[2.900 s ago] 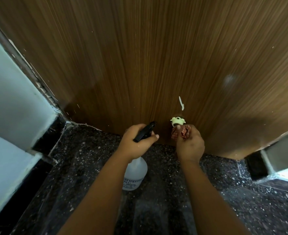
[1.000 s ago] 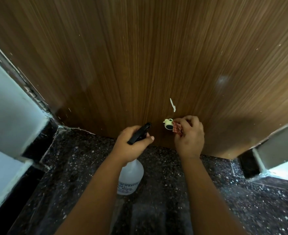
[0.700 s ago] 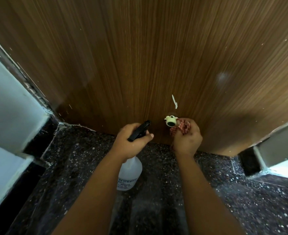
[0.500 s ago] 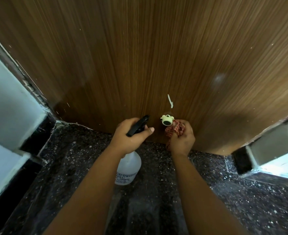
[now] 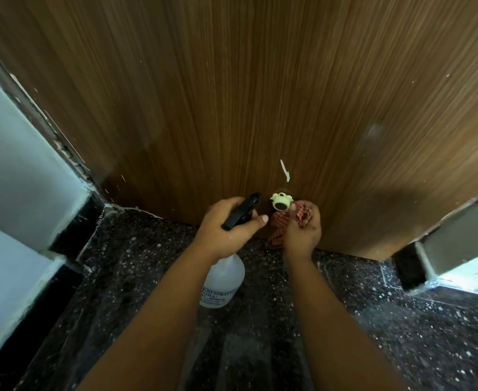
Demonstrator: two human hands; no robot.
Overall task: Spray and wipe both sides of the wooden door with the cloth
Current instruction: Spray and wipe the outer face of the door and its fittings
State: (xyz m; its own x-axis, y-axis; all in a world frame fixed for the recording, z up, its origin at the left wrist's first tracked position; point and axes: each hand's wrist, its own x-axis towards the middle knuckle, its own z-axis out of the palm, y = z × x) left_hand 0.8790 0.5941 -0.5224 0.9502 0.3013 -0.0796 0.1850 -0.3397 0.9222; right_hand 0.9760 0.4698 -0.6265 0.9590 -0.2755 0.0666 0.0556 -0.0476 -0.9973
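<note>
Door: brown wood-grain wooden door (image 5: 232,94), glossy.
Left hand (image 5: 226,227): grips translucent plastic spray bottle (image 5: 223,280).
Right hand (image 5: 302,230): clutches bunched red checked cloth (image 5: 278,224) by pale round stopper (image 5: 280,201).

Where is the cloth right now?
Head view, low centre: the cloth is gripped by the right hand, against the door below the pale stopper.

A: The tall wooden door (image 5: 260,94) is brown with fine vertical grain; the crumpled checked cloth (image 5: 279,222) is red and white.

B: The translucent white plastic spray bottle (image 5: 224,280) has a black head; the speckled stone floor (image 5: 401,320) is black with white flecks.
</note>
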